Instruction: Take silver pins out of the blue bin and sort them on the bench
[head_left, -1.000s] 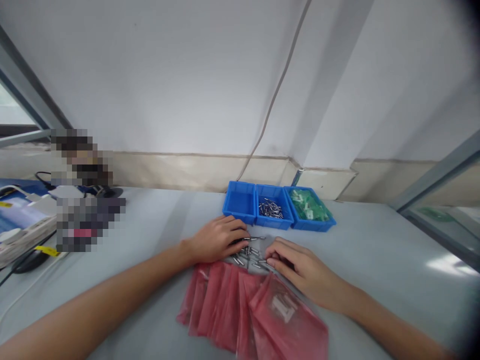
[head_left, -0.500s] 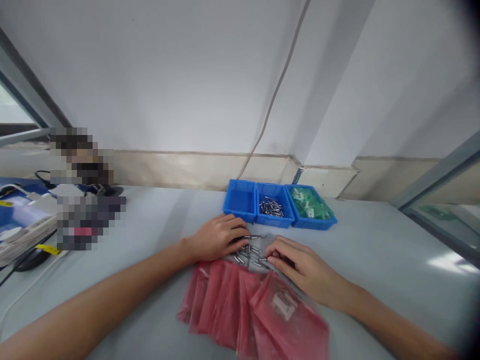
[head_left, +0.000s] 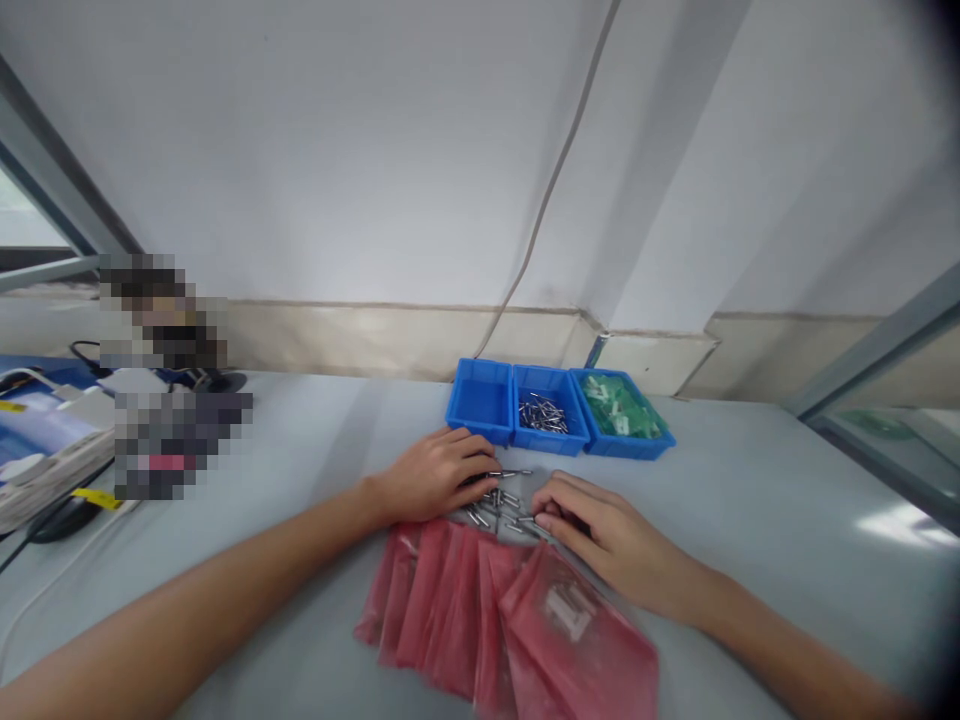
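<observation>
Small metal pins (head_left: 495,500) lie in a loose heap on the table between my hands. My left hand (head_left: 439,472) rests at the heap's left side, loosely curved with thumb and forefinger apart; one pin sticks out past them. From the right, my right hand (head_left: 592,525) reaches in with fingers closed in a pinch at the end of a metal pin (head_left: 525,519). Its curled fingers partly hide the grip. Just in front of the heap, several pink plastic bags (head_left: 450,610) overlap in a fan. The rightmost pink bag (head_left: 615,650) has a whitish label-like patch.
Behind the hands stand three blue bins: a left bin (head_left: 482,400) showing its bare floor, a middle bin (head_left: 574,425) with metal pins, and a right bin (head_left: 645,450) with green bags. Cables and a power strip (head_left: 56,480) lie at left, near a blurred-out patch.
</observation>
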